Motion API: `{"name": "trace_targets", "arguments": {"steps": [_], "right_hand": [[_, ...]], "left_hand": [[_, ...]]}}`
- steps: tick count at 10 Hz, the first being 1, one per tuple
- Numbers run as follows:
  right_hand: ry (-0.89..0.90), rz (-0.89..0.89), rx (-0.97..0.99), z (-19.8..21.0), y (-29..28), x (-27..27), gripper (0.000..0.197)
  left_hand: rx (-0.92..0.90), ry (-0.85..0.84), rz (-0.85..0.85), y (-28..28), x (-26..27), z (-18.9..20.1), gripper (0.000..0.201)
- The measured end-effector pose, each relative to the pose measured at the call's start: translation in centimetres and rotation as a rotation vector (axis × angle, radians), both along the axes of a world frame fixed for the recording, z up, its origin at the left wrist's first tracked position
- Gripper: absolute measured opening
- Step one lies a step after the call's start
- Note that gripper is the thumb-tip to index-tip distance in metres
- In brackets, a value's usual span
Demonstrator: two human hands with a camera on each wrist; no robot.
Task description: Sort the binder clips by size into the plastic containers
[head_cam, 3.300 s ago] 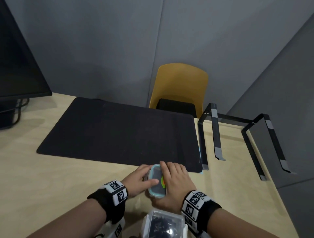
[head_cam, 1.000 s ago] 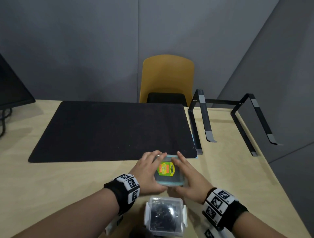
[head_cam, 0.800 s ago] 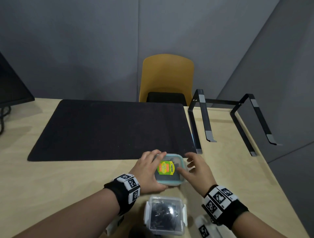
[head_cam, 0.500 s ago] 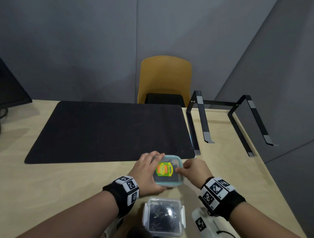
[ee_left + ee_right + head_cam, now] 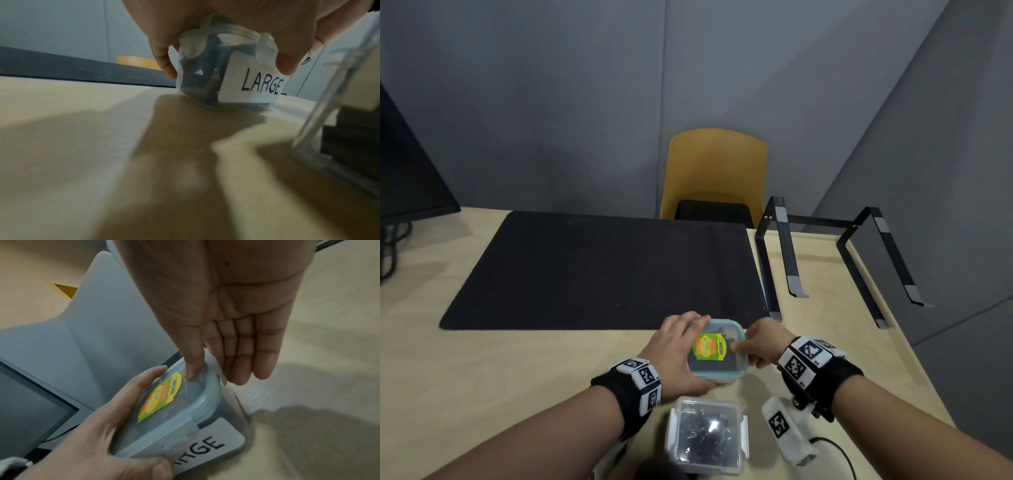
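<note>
A small clear container (image 5: pixel 717 353) with a pale blue lid and a green-yellow sticker stands on the wooden table just in front of the black mat. Its near wall carries a white label reading LARGE (image 5: pixel 261 86), and dark clips show through the wall. My left hand (image 5: pixel 688 353) grips it from the left, fingers over the far edge and thumb on the near side (image 5: pixel 158 467). My right hand (image 5: pixel 220 376) has its thumb pressed on the lid's right edge, with straight fingers hanging beside the right latch. A second clear container (image 5: pixel 707 435) full of dark binder clips stands closed nearer to me.
The black mat (image 5: pixel 602 267) covers the middle of the table. A black metal stand (image 5: pixel 780 260) sits at the right, near the table's right edge. A dark monitor (image 5: pixel 407 171) stands far left, and a yellow chair (image 5: pixel 717 171) is behind the table.
The container, earlier tipped on its side between both hands, now stands lid up. My right hand left its right side, then came back with the thumb on the lid. The left hand kept its hold.
</note>
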State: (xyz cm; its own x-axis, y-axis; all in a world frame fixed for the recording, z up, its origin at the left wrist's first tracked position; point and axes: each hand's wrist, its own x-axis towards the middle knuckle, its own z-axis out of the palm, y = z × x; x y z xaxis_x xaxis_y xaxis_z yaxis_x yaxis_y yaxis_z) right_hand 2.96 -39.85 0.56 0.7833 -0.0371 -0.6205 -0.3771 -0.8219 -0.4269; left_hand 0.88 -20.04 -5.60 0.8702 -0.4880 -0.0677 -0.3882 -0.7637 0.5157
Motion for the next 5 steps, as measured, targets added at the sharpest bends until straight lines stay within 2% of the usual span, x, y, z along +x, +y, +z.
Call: {"name": "trace_targets", "arguments": {"steps": [1, 2, 3, 4, 5], "right_hand": [[0.004, 0.052, -0.06, 0.5, 0.2, 0.1, 0.031], [-0.104, 0.143, -0.156, 0.5, 0.7, 0.0, 0.031], [-0.211, 0.19, -0.208, 0.4, 1.1, -0.7, 0.029], [-0.303, 0.242, -0.218, 0.5, 1.0, -1.5, 0.03], [-0.381, 0.286, -0.215, 0.8, 0.7, -2.1, 0.031]], "left_hand": [[-0.023, 0.091, -0.028, 0.3, 0.4, 0.4, 0.109], [-0.076, 0.217, -0.006, 1.0, 0.9, 1.2, 0.093], [-0.065, 0.228, 0.071, 1.6, 1.5, 1.5, 0.065], [-0.057, 0.233, 0.215, 2.5, 2.1, 1.8, 0.051], [0.048, 0.24, 0.271, 3.8, 3.0, 2.8, 0.04]]}}
